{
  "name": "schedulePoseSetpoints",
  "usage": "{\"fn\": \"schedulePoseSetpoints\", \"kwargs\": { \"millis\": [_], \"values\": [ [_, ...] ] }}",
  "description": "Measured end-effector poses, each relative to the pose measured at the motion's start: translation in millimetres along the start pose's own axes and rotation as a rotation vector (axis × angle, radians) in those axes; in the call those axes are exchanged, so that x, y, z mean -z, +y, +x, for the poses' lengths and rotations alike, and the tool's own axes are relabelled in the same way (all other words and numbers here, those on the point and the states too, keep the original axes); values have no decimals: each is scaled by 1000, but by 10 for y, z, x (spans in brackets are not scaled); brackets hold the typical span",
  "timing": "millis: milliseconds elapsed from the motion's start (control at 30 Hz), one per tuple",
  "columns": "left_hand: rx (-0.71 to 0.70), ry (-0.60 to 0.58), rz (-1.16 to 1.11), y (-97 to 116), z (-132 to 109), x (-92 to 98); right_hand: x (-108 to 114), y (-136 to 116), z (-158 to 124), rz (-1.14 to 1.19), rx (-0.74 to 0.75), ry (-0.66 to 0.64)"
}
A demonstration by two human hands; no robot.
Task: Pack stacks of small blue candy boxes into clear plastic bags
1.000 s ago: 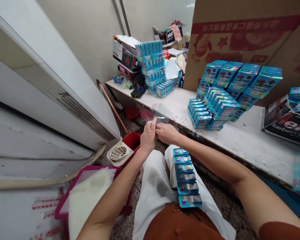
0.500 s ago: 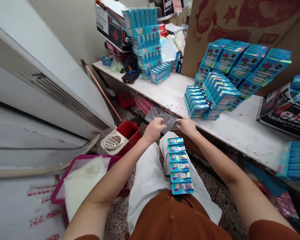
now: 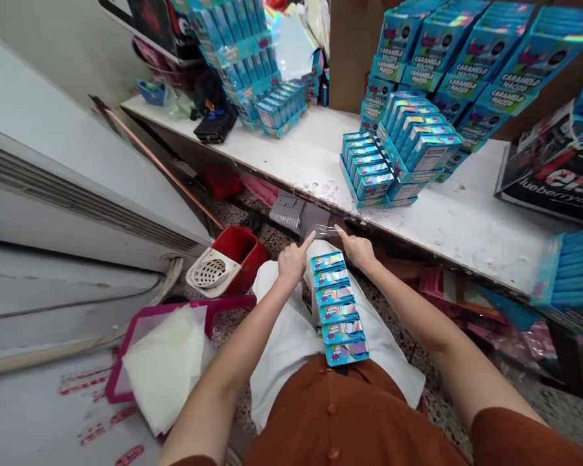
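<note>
Beyond my knees, a clear plastic bag (image 3: 324,230) is stretched between my two hands. My left hand (image 3: 293,260) has its index finger stretched out to one side of the film, its other fingers curled in. On the opposite side my right hand (image 3: 359,251) is closed, index finger pointing at the film's edge. Glare hides where the thin plastic runs at the fingertips. Lying on my thigh is a row of several blue candy boxes (image 3: 339,313), side by side, touching neither hand.
A white worktable (image 3: 291,169) carries blue display trays of candy boxes (image 3: 369,169), a stacked tower (image 3: 238,58) and a black printed carton (image 3: 554,188). A red mop bucket (image 3: 243,259) stands left of my legs, near a magenta-framed tray (image 3: 121,362) holding pale sheets.
My view has tilted down and shifted right. My hands have changed from pinching the crumpled plastic to extended index fingers, with the film now drawn taut between them.
</note>
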State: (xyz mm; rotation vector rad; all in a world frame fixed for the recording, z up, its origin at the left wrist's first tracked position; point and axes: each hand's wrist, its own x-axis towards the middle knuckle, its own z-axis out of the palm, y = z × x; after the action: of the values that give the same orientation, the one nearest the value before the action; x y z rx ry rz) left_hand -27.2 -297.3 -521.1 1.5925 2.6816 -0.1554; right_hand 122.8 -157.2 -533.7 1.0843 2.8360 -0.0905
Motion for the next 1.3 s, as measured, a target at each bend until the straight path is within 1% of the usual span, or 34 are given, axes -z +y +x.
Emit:
{"fn": "schedulePoseSetpoints", "kwargs": {
  "millis": [67,133,200,267,333,400,467,567,633,733,800,933,1000,1067,1133,1200,1267,1300],
  "values": [
    [7,-88,-137,26,-74,-39,-84,0,-60,76,-38,-18],
    [59,-123,-323,65,-129,-72,-135,-19,-108,190,-94,-29],
    [131,-91,-541,117,-159,-109,-163,-48,-136,335,-152,-32],
    [197,-30,-766,176,-173,-151,-188,-75,-146,497,-205,-32],
    [240,28,-965,234,-190,-193,-227,-94,-144,653,-260,-32],
    [255,79,-1114,280,-222,-226,-285,-107,-136,799,-293,-14],
    [247,129,-1213,311,-263,-245,-352,-123,-130,931,-302,22],
    [235,190,-1303,333,-305,-258,-412,-162,-138,1076,-317,84],
    [235,217,-1351,338,-304,-250,-391,-191,-162,1139,-332,113],
    [219,238,-1443,339,-281,-183,-254,-221,-227,1227,-344,137],
    [217,193,-1555,334,-276,-88,-123,-231,-286,1306,-357,146],
    [260,2,-1822,302,-320,163,100,-255,-420,1538,-348,162],
    [292,-78,-1937,293,-361,262,157,-274,-483,1662,-321,146],
    [336,-155,-2035,306,-411,313,175,-289,-538,1742,-280,139],
    [371,-209,-2104,338,-467,316,166,-290,-586,1755,-231,151],
    [386,-230,-2133,377,-525,284,145,-273,-630,1694,-188,163],
    [376,-207,-2136,407,-579,238,132,-243,-680,1578,-152,167],
    [365,-170,-2122,417,-603,215,134,-225,-708,1512,-137,174]
  ]
}}
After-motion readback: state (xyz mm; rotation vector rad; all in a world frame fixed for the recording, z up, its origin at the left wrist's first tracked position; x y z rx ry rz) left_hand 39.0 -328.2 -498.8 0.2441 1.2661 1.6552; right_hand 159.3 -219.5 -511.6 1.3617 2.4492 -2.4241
